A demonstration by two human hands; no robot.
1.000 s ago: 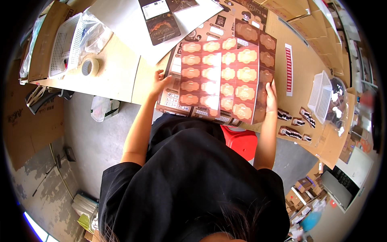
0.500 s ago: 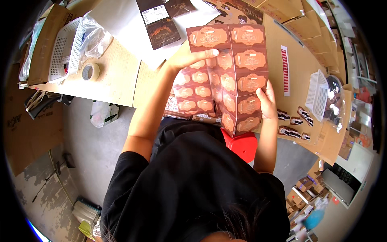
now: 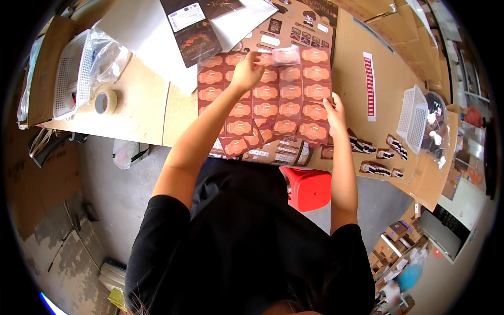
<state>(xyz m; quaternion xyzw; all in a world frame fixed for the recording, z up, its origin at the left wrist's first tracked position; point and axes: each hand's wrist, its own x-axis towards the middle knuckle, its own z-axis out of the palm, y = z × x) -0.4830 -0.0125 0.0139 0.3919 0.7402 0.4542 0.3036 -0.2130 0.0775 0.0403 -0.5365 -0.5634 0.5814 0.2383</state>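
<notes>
A reddish-brown sheet of printed label cards [image 3: 265, 93] lies spread over the near part of the table, its creases showing and its lower left part overlapping unevenly. Above its upper middle is my left hand [image 3: 248, 72], fingers bent and apart, with nothing visible in them. My right hand [image 3: 336, 111] pinches the sheet's right edge between thumb and fingers. A small clear plastic piece [image 3: 286, 56] shines on the sheet's top edge. Beneath the sheet, a larger brown printed poster [image 3: 294, 29] shows at the far side and along the front edge.
At left are a tape roll [image 3: 106, 102] and a white basket [image 3: 72, 73]. A dark printed packet [image 3: 193, 34] lies on white paper [image 3: 131, 31]. On the right are a red-striped strip [image 3: 370, 86], small dark-and-white pieces [image 3: 375, 168] and another white basket [image 3: 412, 118]. A red stool [image 3: 311, 190] stands below.
The card sheet has gone from raised and folded between both hands to lowered and spread over the poster. My left hand has let go of it; my right still holds its edge.
</notes>
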